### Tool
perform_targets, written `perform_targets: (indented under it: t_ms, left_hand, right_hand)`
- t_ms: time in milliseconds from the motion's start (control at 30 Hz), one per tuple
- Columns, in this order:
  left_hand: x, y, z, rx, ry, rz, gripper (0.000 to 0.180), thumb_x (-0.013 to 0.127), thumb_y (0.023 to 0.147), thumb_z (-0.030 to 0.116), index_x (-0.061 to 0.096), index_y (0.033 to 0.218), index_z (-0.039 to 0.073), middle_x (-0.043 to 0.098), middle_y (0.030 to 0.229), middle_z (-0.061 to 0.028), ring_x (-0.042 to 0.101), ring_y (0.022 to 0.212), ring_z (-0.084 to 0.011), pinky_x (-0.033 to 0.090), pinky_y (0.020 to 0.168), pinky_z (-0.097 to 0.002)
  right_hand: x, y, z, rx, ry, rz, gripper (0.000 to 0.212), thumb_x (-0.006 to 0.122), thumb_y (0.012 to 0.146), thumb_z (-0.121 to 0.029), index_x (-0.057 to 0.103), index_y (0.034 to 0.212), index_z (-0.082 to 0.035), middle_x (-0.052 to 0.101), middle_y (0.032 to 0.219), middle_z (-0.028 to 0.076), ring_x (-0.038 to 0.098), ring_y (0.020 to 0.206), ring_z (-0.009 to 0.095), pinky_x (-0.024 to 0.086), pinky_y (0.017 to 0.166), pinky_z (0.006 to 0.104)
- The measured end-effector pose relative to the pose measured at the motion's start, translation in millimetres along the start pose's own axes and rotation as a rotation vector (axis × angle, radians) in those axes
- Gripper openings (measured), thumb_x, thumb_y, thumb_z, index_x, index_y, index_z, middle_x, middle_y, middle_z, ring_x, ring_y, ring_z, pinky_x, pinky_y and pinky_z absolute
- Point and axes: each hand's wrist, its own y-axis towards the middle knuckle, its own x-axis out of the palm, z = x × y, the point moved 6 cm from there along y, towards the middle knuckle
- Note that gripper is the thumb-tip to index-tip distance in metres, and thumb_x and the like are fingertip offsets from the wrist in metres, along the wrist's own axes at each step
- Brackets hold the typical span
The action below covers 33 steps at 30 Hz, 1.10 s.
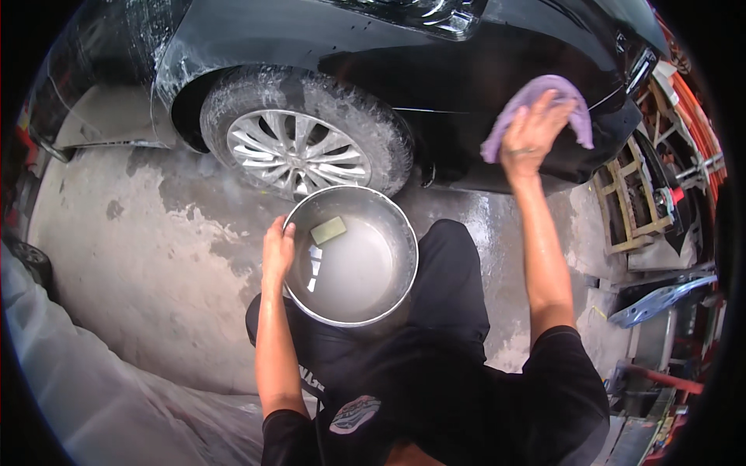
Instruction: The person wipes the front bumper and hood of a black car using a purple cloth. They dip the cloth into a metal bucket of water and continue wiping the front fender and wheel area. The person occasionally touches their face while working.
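Note:
My left hand (277, 246) grips the left rim of a round metal basin (412, 247), its thumb over the edge. Cloudy greyish water fills part of the basin, which rests over my lap. A small yellow-green rectangular block (329, 230) that looks like a sponge lies in it. At the upper right, my right hand (535, 138) presses a purple cloth (579, 120) against the glossy black front bumper of a car (458, 85). The fingers are spread over the cloth, and its edges stick out on both sides of the hand.
A dusty wheel with a silver rim (299, 151) stands just beyond the basin. Wet patches mark the concrete floor (132, 256). Translucent plastic sheeting (93, 380) drapes at lower left. Right of the car are a wooden frame (625, 194) and a blue panel (649, 303).

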Motion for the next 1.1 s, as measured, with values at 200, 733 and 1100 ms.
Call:
perform_targets:
  t_ms: [200,733,1100]
  left_hand:
    - [-1.1,5.3,-7.1,-0.009,0.035,-0.014,0.039,0.056,0.105,0.017,0.062,0.138,-0.004,0.072,0.127,-0.0269,0.067,0.124,-0.0397,0.049,0.105,-0.0443]
    - [-1.6,0.4,-6.5,-0.023,0.012,0.002,0.037,0.057,0.106,0.02,0.065,0.134,-0.003,0.072,0.123,-0.0286,0.068,0.119,-0.0428,0.05,0.101,-0.0466]
    - [-0.1,-0.8,-7.9,-0.052,-0.046,0.014,0.036,0.058,0.105,0.019,0.065,0.133,-0.003,0.072,0.123,-0.0287,0.068,0.12,-0.0423,0.05,0.102,-0.0461]
  right_hand:
    - [41.4,2.8,-174.2,-0.27,0.292,-0.081,0.055,0.062,0.096,-0.014,0.059,0.151,-0.008,0.037,0.168,0.026,0.031,0.158,0.046,0.042,0.115,0.0524]
    - [-39.8,-99.8,-28.3,-0.03,0.209,-0.387,0.057,0.06,0.089,0.01,0.06,0.145,0.001,0.052,0.155,0.028,0.049,0.145,0.047,0.042,0.119,0.049]
    - [13.0,-79.3,-105.8,0.002,0.227,-0.207,0.058,0.058,0.102,-0.009,0.043,0.156,0.008,0.024,0.165,0.042,0.022,0.152,0.063,0.022,0.125,0.0646]
